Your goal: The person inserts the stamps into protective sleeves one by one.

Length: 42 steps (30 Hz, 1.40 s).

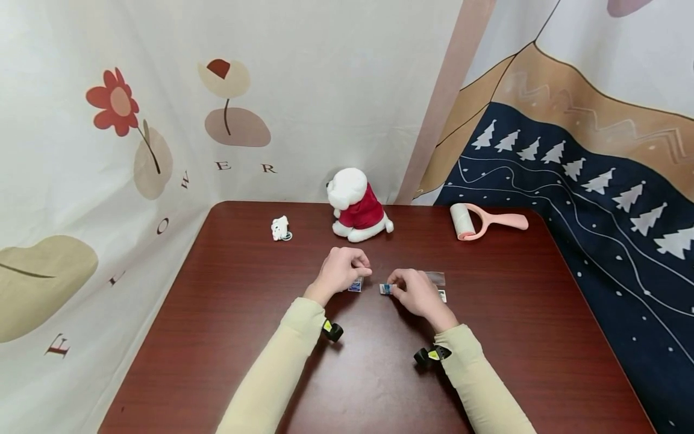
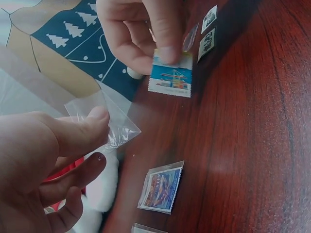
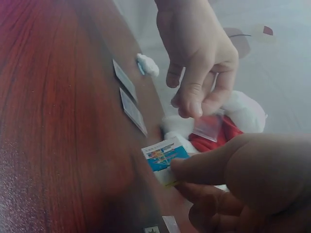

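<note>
My left hand (image 1: 338, 268) pinches a small clear plastic sleeve (image 2: 119, 128) between thumb and forefinger, above the table. To its right, my right hand (image 1: 417, 292) pinches a blue and white postage stamp (image 2: 170, 77) with perforated edges by its pale end. The sleeve and this stamp are held apart. Below the left hand, a sleeved stamp (image 2: 160, 189) with a blue and orange picture lies on the table, and a second sleeve (image 2: 146, 229) shows partly at the frame's edge. Two dark-printed stamps, one of them nearer (image 2: 207, 44), lie beyond the right hand.
A clear sleeve (image 1: 435, 278) lies behind the right hand. Along the table's back stand a white plush toy in red (image 1: 360, 208), a small white figure (image 1: 281, 229) at left and a pink-handled lint roller (image 1: 488, 222) at right. Printed curtains hang behind the table (image 1: 228, 361).
</note>
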Each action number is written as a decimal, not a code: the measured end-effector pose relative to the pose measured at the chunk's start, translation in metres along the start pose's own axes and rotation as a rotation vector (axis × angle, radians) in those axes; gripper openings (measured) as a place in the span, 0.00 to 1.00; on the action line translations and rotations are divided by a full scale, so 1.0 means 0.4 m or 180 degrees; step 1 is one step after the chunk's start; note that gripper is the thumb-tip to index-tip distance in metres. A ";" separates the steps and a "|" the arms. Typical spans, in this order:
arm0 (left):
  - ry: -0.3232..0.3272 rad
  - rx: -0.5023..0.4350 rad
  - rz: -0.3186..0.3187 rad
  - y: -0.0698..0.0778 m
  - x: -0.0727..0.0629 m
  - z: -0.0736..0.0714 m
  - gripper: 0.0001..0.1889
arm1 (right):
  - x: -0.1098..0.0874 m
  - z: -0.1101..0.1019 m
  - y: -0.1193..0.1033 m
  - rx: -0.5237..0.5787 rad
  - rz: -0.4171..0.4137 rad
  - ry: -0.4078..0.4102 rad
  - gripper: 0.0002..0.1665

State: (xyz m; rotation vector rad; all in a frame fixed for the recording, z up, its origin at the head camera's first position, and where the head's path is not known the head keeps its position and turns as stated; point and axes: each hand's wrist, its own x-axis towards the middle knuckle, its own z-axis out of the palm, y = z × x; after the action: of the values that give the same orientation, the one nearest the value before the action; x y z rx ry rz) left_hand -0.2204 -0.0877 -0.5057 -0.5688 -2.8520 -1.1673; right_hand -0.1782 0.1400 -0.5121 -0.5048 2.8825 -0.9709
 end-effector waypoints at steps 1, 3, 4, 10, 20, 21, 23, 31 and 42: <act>-0.0009 -0.0006 0.0000 -0.001 -0.001 0.000 0.06 | 0.000 -0.001 0.002 0.0032 -0.0016 0.0014 0.06; -0.0027 -0.0010 0.0014 -0.002 -0.001 0.000 0.05 | 0.002 -0.002 0.004 0.0085 -0.0053 0.0067 0.05; -0.0036 -0.0005 0.0024 -0.002 -0.002 -0.001 0.04 | 0.003 -0.002 0.005 0.0106 -0.0079 0.0107 0.05; -0.0065 -0.0036 0.0093 -0.004 -0.003 -0.003 0.02 | 0.007 -0.009 0.005 0.0307 -0.0230 0.0474 0.06; -0.0088 -0.0198 0.0146 -0.014 -0.001 -0.003 0.03 | 0.011 -0.043 -0.004 0.0660 0.0014 0.0871 0.05; -0.0077 -0.0212 0.0149 -0.013 -0.001 -0.004 0.03 | 0.012 -0.046 -0.004 0.0676 0.0017 0.0909 0.05; -0.0061 -0.0250 0.0174 -0.012 -0.002 -0.006 0.04 | 0.015 -0.051 -0.005 0.0715 -0.0009 0.0998 0.05; -0.0162 -0.0427 0.0280 -0.014 -0.003 -0.009 0.07 | 0.029 -0.058 -0.009 0.0919 -0.0167 0.1255 0.04; -0.0340 -0.0592 0.0376 -0.013 -0.005 -0.008 0.07 | 0.038 -0.051 -0.019 0.0860 -0.0356 0.1228 0.03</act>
State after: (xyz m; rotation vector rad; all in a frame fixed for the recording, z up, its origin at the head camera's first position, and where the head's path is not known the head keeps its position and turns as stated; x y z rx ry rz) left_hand -0.2207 -0.0940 -0.5073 -0.8186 -2.7659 -1.4318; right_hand -0.1935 0.1412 -0.4907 -0.5088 2.9911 -1.6087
